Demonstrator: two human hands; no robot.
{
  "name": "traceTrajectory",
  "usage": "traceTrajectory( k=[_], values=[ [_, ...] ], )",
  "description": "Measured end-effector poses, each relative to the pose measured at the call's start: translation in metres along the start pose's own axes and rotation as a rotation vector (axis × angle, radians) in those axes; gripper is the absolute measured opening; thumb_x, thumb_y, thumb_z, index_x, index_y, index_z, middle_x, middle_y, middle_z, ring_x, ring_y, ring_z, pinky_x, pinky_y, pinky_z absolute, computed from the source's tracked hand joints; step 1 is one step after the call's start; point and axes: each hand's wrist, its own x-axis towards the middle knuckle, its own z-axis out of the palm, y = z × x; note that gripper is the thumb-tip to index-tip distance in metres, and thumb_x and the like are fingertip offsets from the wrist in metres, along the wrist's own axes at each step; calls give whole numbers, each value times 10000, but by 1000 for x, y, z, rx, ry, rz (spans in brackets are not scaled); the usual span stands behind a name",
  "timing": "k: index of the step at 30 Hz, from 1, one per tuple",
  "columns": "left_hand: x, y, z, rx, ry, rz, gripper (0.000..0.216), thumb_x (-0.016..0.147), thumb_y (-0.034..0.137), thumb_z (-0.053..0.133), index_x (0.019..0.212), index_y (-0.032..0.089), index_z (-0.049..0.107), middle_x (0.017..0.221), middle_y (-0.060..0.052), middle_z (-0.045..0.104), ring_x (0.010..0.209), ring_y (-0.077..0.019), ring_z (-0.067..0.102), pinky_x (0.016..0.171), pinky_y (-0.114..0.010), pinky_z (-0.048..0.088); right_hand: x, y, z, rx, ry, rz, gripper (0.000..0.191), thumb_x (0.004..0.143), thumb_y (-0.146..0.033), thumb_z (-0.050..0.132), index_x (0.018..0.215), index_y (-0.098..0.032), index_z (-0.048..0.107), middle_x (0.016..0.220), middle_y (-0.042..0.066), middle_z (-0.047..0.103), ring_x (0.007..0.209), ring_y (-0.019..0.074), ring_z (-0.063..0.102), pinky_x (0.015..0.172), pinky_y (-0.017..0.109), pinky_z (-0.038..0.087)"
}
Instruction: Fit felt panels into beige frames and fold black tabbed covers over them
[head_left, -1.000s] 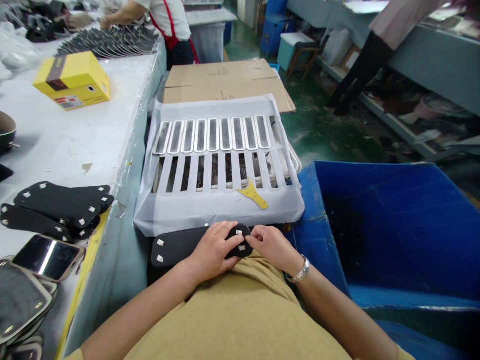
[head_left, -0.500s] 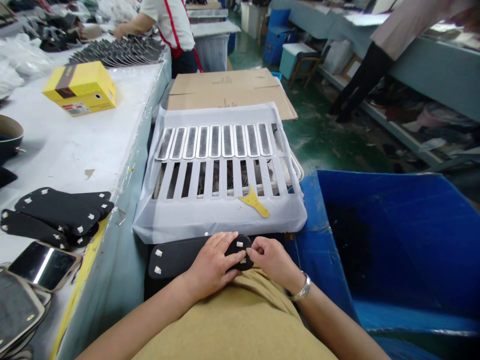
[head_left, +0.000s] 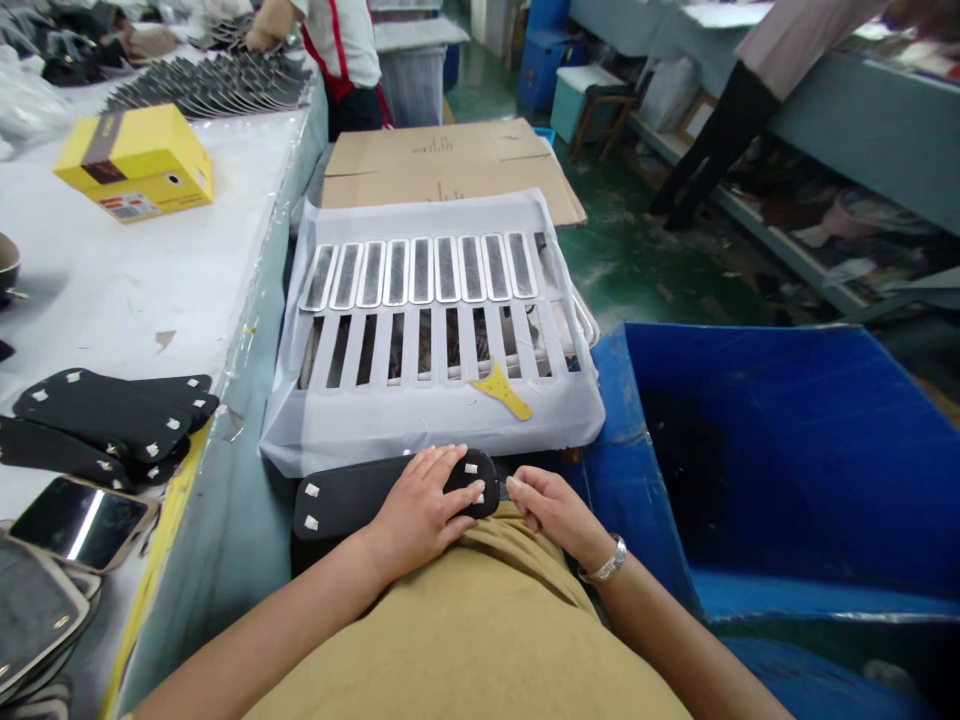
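A long black padded piece (head_left: pixel 352 495) with rounded ends lies across my lap, small white tabs at its corners. My left hand (head_left: pixel 424 500) rests flat over its right half, fingers spread, with a fingertip by a white tab. Just beyond the right end, my right hand (head_left: pixel 551 508) has thumb and forefinger pinched together. A bit of dark grey material shows between the piece and those fingertips; whether they grip it is too small to tell. Directly ahead is a white slotted tray (head_left: pixel 435 425), bearing a row of grey, white-edged strips (head_left: pixel 409 272) and a yellow forked tool (head_left: pixel 504 390).
On the left table (head_left: pixel 202 270) are more black pieces (head_left: pixel 105 415), a phone (head_left: pixel 79 522) and a yellow box (head_left: pixel 139 165). A blue bin (head_left: pixel 750 375) stands to the right. Cardboard (head_left: pixel 450 160) lies behind the tray. Two other people are farther off.
My right hand has drawn back from the top of the black piece to just past its right end. My left hand stays on the piece. The whole view has shifted slightly.
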Motion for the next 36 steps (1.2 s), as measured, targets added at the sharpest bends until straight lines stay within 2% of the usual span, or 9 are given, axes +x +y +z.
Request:
traceTrajectory(
  k=[5, 11, 14, 17, 21, 24, 27, 31, 36],
  values=[
    [0, 1, 0, -25, 20, -25, 370, 746, 299, 643, 1113, 269, 614, 1354, -110, 407, 1218, -310, 390, 998, -533, 327, 4, -4, 16, -283, 114, -144, 286, 762, -385, 560, 609, -169, 450, 579, -50, 439, 550, 82, 376, 502, 213, 299],
    [0, 4, 4, -89, 66, -69, 370, 709, 272, 678, 1076, 272, 631, 1334, -123, 426, 1215, -299, 396, 1012, -518, 303, 9, -9, 19, -347, 111, -49, 270, 776, -363, 518, 595, -189, 419, 491, -56, 422, 479, 88, 389, 457, 216, 323],
    [-5, 2, -5, -154, 42, -84, 497, 680, 294, 705, 1155, 249, 569, 1351, -132, 419, 1236, -289, 386, 1033, -515, 287, 5, -16, 15, -536, 200, -124, 221, 777, -393, 530, 800, -174, 517, 672, 3, 565, 584, 133, 514, 547, 263, 436],
    [-25, -12, -24, -206, 33, -130, 725, 652, 366, 723, 1292, 213, 419, 1416, -146, 336, 1282, -279, 337, 1057, -502, 271, 6, -30, 13, -818, 299, -384, 543, 759, -419, 571, 1207, -152, 418, 1120, 129, 563, 1002, 239, 541, 846, 389, 459],
    [-82, -49, -47, -145, 171, -444, 633, 691, 439, 678, 1237, 212, 452, 1283, -108, 494, 1203, -264, 429, 1044, -469, 304, 22, -47, 21, -1141, 30, -669, 813, 691, -507, 642, 1352, -166, 313, 1340, 141, 426, 1232, 298, 376, 1015, 455, 337],
    [-125, -73, -49, -148, 322, -795, 416, 755, 455, 599, 1078, 199, 541, 1082, -70, 580, 1015, -231, 541, 916, -398, 422, 37, -52, 32, -1244, -97, -731, 819, 666, -528, 668, 1329, -152, 368, 1296, 147, 477, 1188, 302, 425, 1016, 464, 335],
    [-149, -85, -42, -332, 357, -1031, 364, 760, 478, 572, 973, 183, 572, 881, -32, 597, 793, -185, 579, 735, -318, 468, 45, -53, 42, -1280, -117, -741, 795, 684, -545, 648, 1318, -142, 389, 1282, 150, 486, 1172, 295, 439, 1014, 459, 338],
    [-151, -88, -34, -699, 370, -1138, 327, 744, 489, 570, 810, 169, 569, 647, 29, 550, 574, -117, 509, 553, -228, 410, 49, -57, 54, -1328, -129, -752, 753, 713, -541, 623, 1311, -136, 409, 1284, 148, 478, 1161, 301, 440, 1004, 471, 338],
    [-145, -90, -37, -819, 383, -1184, 331, 716, 475, 589, 630, 168, 501, 465, 79, 400, 423, -65, 362, 439, -188, 293, 52, -63, 72, -1378, -139, -748, 709, 749, -540, 582, 1299, -119, 431, 1269, 155, 482, 1138, 299, 445, 993, 466, 341]
  ],
)
